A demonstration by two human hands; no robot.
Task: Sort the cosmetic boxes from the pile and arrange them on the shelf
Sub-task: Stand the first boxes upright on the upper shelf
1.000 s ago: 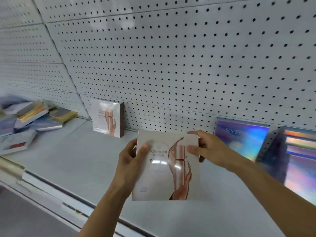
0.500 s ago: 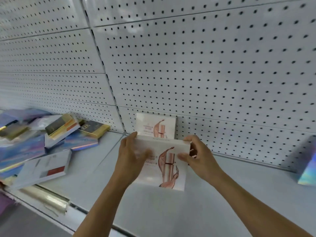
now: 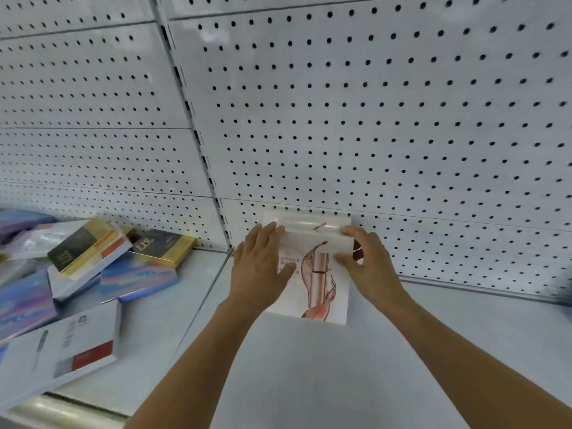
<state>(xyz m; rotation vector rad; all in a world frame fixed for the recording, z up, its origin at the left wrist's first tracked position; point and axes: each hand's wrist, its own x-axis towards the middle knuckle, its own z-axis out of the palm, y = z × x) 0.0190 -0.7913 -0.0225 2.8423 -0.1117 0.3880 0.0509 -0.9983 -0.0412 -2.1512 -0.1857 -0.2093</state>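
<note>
A white cosmetic box (image 3: 318,274) with a rose-gold tube print stands on the grey shelf (image 3: 340,382), close in front of a matching white box (image 3: 306,218) that leans on the pegboard. My left hand (image 3: 260,267) lies on the front box's left side with its fingers fairly straight and its thumb across the face. My right hand (image 3: 368,264) grips the box's upper right corner, thumb on the front and fingers curled over the edge. Both hands hide the box's side edges.
A loose pile of boxes lies at the left: a black-and-gold box (image 3: 161,247), a gold-and-orange box (image 3: 89,249), holographic blue boxes (image 3: 139,280), and a white box with a red patch (image 3: 62,351). White pegboard (image 3: 371,119) backs the shelf. A blurred dark object (image 3: 565,289) shows at the right edge.
Both hands carried the white box leftward and back toward the pegboard, setting it upright right in front of the matching box. The view swung left, dropping the holographic boxes at the right from sight.
</note>
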